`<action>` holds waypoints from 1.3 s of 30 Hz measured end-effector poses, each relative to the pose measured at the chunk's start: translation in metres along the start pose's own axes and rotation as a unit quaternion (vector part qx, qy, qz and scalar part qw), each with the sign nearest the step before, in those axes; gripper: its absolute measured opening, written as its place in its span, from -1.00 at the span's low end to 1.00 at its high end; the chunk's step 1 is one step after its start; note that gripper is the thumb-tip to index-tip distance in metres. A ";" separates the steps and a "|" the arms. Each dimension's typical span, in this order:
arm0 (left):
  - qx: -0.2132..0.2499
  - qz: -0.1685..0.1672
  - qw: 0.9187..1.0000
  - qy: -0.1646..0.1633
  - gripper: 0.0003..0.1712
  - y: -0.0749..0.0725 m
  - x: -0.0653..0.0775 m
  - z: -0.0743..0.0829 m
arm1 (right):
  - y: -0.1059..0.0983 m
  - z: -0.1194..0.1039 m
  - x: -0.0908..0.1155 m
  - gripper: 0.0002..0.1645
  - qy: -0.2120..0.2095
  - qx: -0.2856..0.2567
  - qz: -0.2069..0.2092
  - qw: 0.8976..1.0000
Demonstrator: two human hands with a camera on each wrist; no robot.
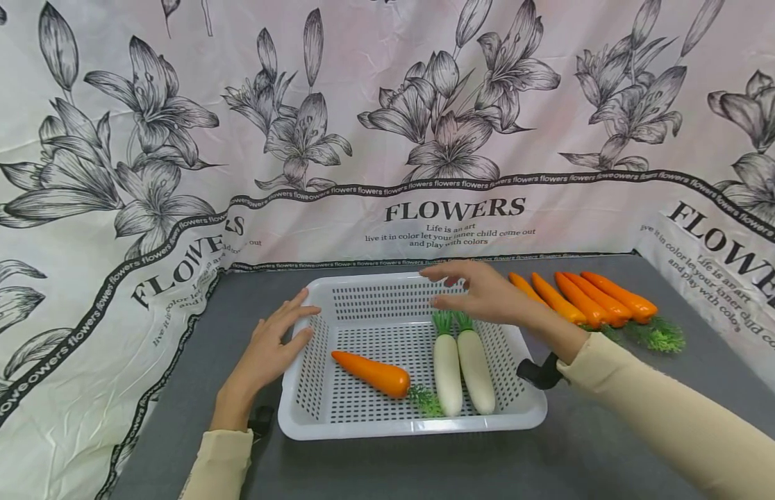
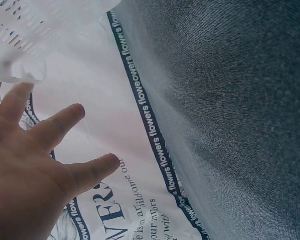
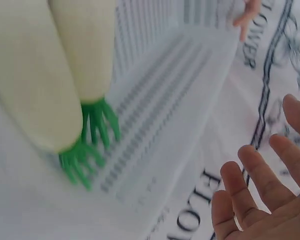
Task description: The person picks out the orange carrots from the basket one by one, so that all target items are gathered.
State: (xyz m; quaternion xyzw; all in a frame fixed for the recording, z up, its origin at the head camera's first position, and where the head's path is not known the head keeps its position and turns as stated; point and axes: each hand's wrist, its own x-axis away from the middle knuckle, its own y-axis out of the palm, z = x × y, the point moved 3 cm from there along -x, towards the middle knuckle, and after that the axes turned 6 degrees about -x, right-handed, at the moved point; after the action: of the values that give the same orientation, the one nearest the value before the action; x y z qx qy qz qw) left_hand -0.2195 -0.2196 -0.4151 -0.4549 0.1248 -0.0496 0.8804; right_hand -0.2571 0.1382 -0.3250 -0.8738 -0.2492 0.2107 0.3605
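A white plastic basket (image 1: pixel 412 429) with slotted walls stands on the dark table. Inside it lie one orange carrot (image 1: pixel 375 373) with a frilly green top and, on the right, two white radishes (image 1: pixel 448 375) with green stems. My left hand (image 1: pixel 271 347) rests at the basket's left rim, fingers spread; the left wrist view shows the fingertips (image 2: pixel 72 114) close to the rim. Over the back right part of the basket hovers my right hand (image 1: pixel 478 292), fingers loosely bent and holding nothing. In the right wrist view its palm (image 3: pixel 270 210) faces up beside the basket wall.
Several carrots (image 1: pixel 603 298) with green tops lie in a row on the table (image 1: pixel 612 410), right of the basket. A flower-printed cloth (image 1: pixel 337 229) hangs behind and along both sides. A dark strap (image 1: pixel 540 373) sits at the right wrist.
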 end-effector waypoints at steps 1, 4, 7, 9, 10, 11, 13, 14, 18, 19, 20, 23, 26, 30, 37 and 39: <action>0.000 0.000 1.000 0.000 -0.55 0.000 0.000 0.000 | 0.006 -0.001 -0.002 -0.38 -0.004 -0.004 -0.009 1.000; 0.002 0.000 1.000 0.001 -0.55 0.000 0.000 0.000 | 0.024 -0.002 -0.007 -0.38 -0.011 -0.005 -0.038 0.999; 0.003 0.000 1.000 0.003 -0.55 0.001 -0.001 -0.001 | 0.040 -0.002 -0.011 -0.39 -0.007 -0.009 -0.065 0.998; 0.004 0.000 1.000 0.005 -0.55 0.002 -0.001 -0.002 | 0.049 -0.002 -0.012 -0.39 -0.010 -0.006 -0.084 0.996; 0.004 0.000 1.000 0.005 -0.55 0.002 -0.001 -0.002 | 0.054 -0.002 -0.013 -0.40 -0.011 -0.005 -0.094 0.995; 0.005 0.000 1.000 0.006 -0.55 0.002 -0.001 -0.002 | 0.059 -0.001 -0.014 -0.40 -0.013 -0.005 -0.104 0.994; 0.006 0.001 1.000 0.008 -0.55 0.002 -0.002 -0.003 | 0.066 -0.003 -0.015 -0.39 -0.017 -0.007 -0.127 0.992; 0.006 0.001 1.000 0.009 -0.55 0.002 -0.002 -0.003 | 0.070 -0.003 -0.015 -0.40 -0.023 -0.006 -0.138 0.990; 0.005 0.000 1.000 0.013 -0.54 0.001 -0.003 -0.003 | 0.085 -0.004 -0.017 -0.41 -0.024 -0.010 -0.178 0.984; 0.005 -0.001 1.000 0.013 -0.54 0.001 -0.003 -0.002 | 0.088 -0.005 -0.017 -0.42 -0.027 -0.010 -0.187 0.982; 0.004 -0.002 1.000 0.014 -0.54 0.001 -0.003 -0.002 | 0.092 -0.005 -0.017 -0.43 -0.033 -0.008 -0.195 0.980; 0.007 -0.004 1.000 0.014 -0.54 0.002 -0.002 -0.001 | 0.102 -0.006 -0.016 -0.44 -0.022 -0.010 -0.216 0.976; 0.008 -0.006 1.000 0.012 -0.54 0.003 -0.002 -0.001 | 0.111 -0.005 -0.014 -0.43 -0.004 -0.010 -0.228 0.974; 0.008 -0.004 1.000 0.011 -0.55 0.002 -0.001 -0.001 | 0.116 -0.005 -0.014 -0.42 0.010 -0.008 -0.235 0.972; 0.006 -0.003 1.000 0.007 -0.55 0.001 -0.001 -0.003 | 0.119 -0.005 -0.016 -0.40 0.012 0.016 -0.254 0.967; 0.006 -0.003 1.000 0.006 -0.54 0.001 -0.001 -0.004 | 0.119 -0.004 -0.017 -0.38 0.019 0.021 -0.259 0.965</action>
State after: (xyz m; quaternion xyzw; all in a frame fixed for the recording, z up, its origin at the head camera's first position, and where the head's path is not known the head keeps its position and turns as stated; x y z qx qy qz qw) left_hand -0.2213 -0.2216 -0.4177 -0.4498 0.1283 -0.0556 0.8821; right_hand -0.2341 0.0530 -0.4071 -0.7755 -0.4558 0.0990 0.4256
